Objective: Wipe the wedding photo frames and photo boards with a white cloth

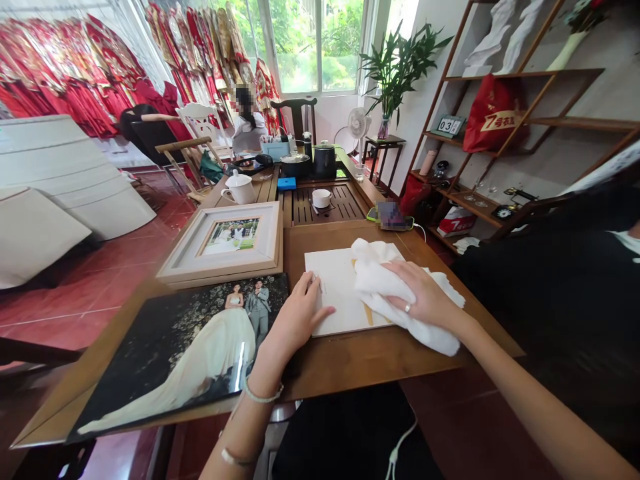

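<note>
Cloth [375,283] slants near-right, clutched by right hand [423,297], left hand [297,313] outstretched on panel [337,303].

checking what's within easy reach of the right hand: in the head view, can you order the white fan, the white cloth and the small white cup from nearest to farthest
1. White cloth: touching the right hand, bunched beneath it
2. Small white cup: ahead, leftward, on the slatted tray
3. White fan: far back, near the window

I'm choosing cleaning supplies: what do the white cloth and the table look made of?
The white cloth: soft, matte cotton or perhaps microfibre, judging by its fluffy folds. The table: probably varnished wood, given its brown colour and slight sheen.
</note>
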`<action>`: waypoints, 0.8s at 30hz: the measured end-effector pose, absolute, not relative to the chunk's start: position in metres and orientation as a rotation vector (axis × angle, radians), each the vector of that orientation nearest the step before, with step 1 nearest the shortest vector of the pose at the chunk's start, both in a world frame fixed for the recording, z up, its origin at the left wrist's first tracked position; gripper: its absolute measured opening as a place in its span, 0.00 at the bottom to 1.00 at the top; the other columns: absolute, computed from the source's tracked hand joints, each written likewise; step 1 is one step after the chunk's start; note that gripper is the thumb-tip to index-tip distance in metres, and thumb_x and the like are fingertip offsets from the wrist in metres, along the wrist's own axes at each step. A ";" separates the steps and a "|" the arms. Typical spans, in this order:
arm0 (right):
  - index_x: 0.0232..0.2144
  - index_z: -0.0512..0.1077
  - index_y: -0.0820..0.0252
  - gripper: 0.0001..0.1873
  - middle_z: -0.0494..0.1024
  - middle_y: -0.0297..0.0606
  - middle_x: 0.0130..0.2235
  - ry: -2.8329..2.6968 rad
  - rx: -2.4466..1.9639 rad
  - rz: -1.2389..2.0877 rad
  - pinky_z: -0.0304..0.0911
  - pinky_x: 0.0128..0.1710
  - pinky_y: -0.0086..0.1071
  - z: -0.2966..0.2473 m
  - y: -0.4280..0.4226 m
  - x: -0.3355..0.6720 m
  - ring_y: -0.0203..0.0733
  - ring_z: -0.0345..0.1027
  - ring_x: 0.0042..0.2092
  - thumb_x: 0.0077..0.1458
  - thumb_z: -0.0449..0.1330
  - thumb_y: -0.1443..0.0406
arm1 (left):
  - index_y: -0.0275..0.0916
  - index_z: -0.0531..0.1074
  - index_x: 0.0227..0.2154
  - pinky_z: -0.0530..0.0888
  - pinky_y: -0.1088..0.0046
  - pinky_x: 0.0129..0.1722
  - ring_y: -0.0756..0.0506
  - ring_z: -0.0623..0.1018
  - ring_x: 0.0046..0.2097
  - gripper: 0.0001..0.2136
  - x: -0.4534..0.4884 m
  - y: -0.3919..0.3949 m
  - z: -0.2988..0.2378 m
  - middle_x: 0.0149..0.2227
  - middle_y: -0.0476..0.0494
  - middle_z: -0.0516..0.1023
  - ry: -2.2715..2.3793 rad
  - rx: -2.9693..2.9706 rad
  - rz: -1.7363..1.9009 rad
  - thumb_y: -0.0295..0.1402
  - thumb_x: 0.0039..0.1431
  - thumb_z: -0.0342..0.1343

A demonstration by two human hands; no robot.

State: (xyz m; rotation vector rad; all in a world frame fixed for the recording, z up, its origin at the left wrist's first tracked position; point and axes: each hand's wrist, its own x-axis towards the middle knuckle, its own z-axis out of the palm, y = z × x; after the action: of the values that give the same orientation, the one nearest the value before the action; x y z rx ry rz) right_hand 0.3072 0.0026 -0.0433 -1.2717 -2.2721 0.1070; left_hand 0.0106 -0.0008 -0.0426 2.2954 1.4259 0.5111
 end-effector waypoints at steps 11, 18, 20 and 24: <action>0.60 0.61 0.53 0.27 0.70 0.46 0.58 -2.138 -1.441 0.219 0.61 0.56 0.53 -0.044 0.016 0.321 0.58 0.64 0.57 0.59 0.55 0.59 | 0.32 0.58 0.62 0.55 0.52 0.68 0.33 0.52 0.71 0.28 0.012 0.001 -0.043 0.69 0.23 0.52 1.405 2.258 0.500 0.41 0.62 0.54; 0.59 0.62 0.58 0.29 0.70 0.49 0.58 -2.098 -1.533 0.112 0.59 0.57 0.55 -0.048 0.083 0.304 0.60 0.63 0.58 0.57 0.55 0.59 | 0.36 0.57 0.63 0.54 0.53 0.68 0.34 0.52 0.71 0.29 0.009 0.003 -0.048 0.69 0.27 0.52 1.388 2.265 0.535 0.42 0.62 0.54; 0.59 0.63 0.59 0.28 0.71 0.49 0.57 -2.078 -1.584 0.120 0.59 0.56 0.55 -0.045 0.095 0.298 0.61 0.64 0.57 0.56 0.55 0.59 | 0.35 0.58 0.62 0.54 0.53 0.68 0.34 0.52 0.71 0.29 0.010 0.003 -0.048 0.69 0.26 0.53 1.386 2.267 0.539 0.42 0.62 0.55; 0.58 0.65 0.59 0.27 0.73 0.49 0.56 -2.056 -1.628 0.159 0.62 0.55 0.53 -0.036 0.101 0.279 0.60 0.66 0.56 0.56 0.54 0.61 | 0.35 0.59 0.62 0.55 0.53 0.68 0.34 0.53 0.71 0.29 0.011 0.003 -0.046 0.69 0.25 0.53 1.398 2.275 0.528 0.41 0.61 0.55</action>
State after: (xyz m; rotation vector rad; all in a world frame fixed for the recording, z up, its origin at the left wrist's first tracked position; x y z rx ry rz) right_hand 0.2788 0.1013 -0.0360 -1.6277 -2.0559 0.1590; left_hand 0.0112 0.0033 -0.0458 2.2745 1.3976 0.5280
